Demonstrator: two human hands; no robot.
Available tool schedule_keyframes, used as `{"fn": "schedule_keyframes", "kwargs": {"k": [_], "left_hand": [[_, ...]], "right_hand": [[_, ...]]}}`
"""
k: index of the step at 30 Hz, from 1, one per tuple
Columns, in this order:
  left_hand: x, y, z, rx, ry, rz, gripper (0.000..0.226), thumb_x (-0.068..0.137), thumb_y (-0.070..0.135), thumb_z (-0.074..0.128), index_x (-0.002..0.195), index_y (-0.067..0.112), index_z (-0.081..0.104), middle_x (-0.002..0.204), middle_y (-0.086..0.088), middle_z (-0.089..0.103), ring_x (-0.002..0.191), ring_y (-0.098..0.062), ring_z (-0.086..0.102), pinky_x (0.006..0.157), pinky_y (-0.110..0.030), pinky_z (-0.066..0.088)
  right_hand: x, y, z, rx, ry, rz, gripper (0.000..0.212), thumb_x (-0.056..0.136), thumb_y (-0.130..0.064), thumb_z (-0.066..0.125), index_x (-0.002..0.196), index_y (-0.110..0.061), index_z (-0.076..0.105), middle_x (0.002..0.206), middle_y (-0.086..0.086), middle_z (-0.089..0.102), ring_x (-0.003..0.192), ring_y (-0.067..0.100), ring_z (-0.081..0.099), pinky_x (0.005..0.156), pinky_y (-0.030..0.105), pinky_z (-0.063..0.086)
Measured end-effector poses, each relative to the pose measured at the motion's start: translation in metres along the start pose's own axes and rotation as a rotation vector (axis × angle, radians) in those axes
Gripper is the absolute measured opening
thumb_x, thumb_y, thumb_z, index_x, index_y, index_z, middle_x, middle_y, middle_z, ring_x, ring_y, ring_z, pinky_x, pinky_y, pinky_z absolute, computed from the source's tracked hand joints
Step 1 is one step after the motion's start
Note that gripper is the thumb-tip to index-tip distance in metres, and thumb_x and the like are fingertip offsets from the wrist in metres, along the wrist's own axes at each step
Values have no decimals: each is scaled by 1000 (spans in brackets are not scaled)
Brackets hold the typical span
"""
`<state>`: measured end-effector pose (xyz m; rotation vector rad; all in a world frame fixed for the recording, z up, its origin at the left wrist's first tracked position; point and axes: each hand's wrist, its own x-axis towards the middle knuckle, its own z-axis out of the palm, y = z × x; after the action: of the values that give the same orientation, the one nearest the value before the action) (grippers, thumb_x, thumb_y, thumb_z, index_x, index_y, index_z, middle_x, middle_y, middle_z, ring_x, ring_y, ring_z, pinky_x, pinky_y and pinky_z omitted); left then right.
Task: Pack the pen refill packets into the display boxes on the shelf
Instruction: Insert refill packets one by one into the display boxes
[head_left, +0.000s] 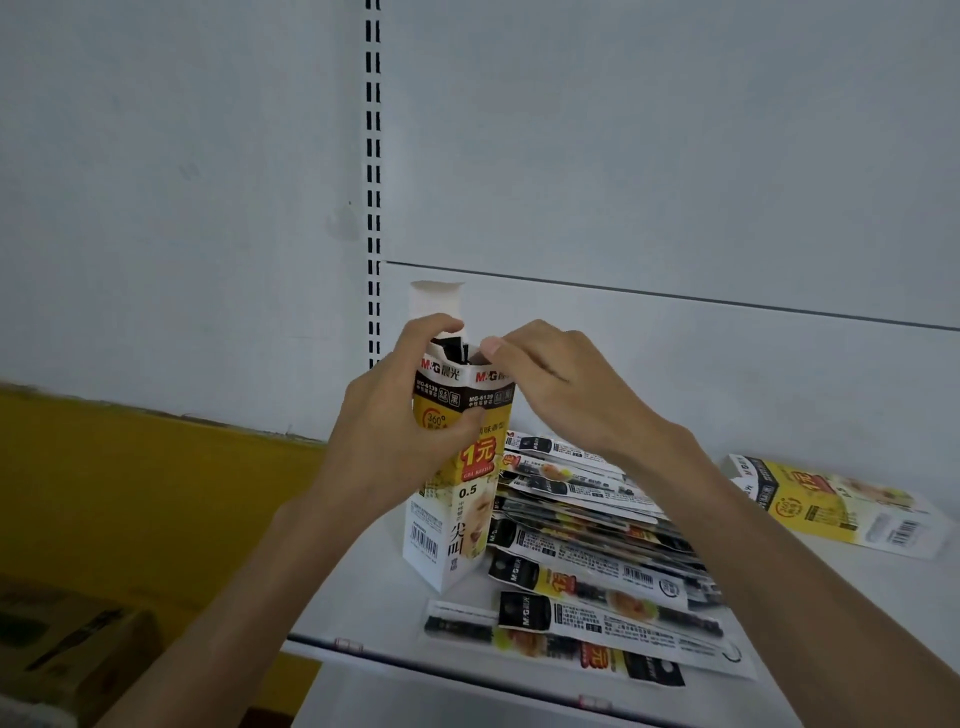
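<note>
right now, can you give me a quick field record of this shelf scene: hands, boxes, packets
left hand: grips the upright display box around its upper half
right hand: thumb and fingers at the box's open top edge, apparently pinching it
upright display box: stands on the white shelf, dark ends showing inside
pen refill packets: loose pile on the shelf, right of that box
second display box: lies flat, far right
cardboard carton: lower left, below the shelf
</note>
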<state>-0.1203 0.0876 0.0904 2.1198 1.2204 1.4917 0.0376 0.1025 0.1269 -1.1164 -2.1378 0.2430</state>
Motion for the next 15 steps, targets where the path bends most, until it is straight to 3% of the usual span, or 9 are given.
{"fn": "schedule_keyframes", "kwargs": {"k": [3, 5, 7, 9, 10, 12, 15], "left_hand": [[3, 1, -3, -3, -16, -40, 59, 74, 21, 70, 105, 52, 31, 85, 27, 50, 78, 8, 54, 52, -6, 45], [3, 1, -4, 6, -17, -47, 55, 75, 20, 70, 106, 46, 33, 86, 27, 49, 78, 4, 53, 50, -5, 43], [4, 2, -4, 28, -24, -40, 47, 75, 19, 69, 102, 41, 37, 86, 24, 51, 79, 1, 54, 51, -5, 43], [5, 4, -3, 52, -30, -41, 41, 75, 20, 68, 99, 35, 39, 86, 21, 52, 81, -1, 54, 51, -9, 42], [5, 4, -2, 60, -28, -45, 40, 76, 21, 68, 99, 33, 39, 87, 21, 51, 81, -1, 54, 53, -9, 39], [5, 3, -1, 68, -21, -48, 41, 76, 23, 69, 100, 32, 37, 87, 23, 49, 80, 1, 53, 55, -9, 36], [4, 4, -2, 91, 3, -54, 42, 74, 29, 71, 99, 30, 37, 85, 24, 48, 77, 4, 52, 52, -7, 35]], "right_hand": [[-8, 14, -10, 329, 207, 1, 20, 95, -21, 47, 105, -24, 64, 107, -9, 67, 101, 5, 61, 90, 19, 46], [-14, 35, -14, 265, 304, 69, 17, 91, -13, 53, 96, -26, 62, 101, -8, 66, 92, 4, 61, 85, 18, 48], [-23, 58, -15, -54, 25, 263, 18, 88, -9, 58, 97, -24, 62, 103, -3, 65, 87, 5, 57, 85, 20, 48], [-32, 83, -9, -303, -333, 430, 26, 84, -9, 61, 108, -19, 60, 114, 1, 62, 96, 11, 55, 91, 27, 47], [-37, 93, -5, -382, -429, 475, 32, 83, -11, 62, 114, -18, 59, 117, 1, 60, 101, 14, 55, 93, 30, 46], [-42, 106, 1, -445, -476, 518, 36, 81, -13, 63, 117, -17, 59, 118, 2, 61, 103, 18, 57, 93, 33, 48], [-45, 113, 1, -363, -412, 520, 28, 82, -14, 64, 110, -13, 66, 112, 5, 65, 95, 18, 60, 86, 29, 49]]}}
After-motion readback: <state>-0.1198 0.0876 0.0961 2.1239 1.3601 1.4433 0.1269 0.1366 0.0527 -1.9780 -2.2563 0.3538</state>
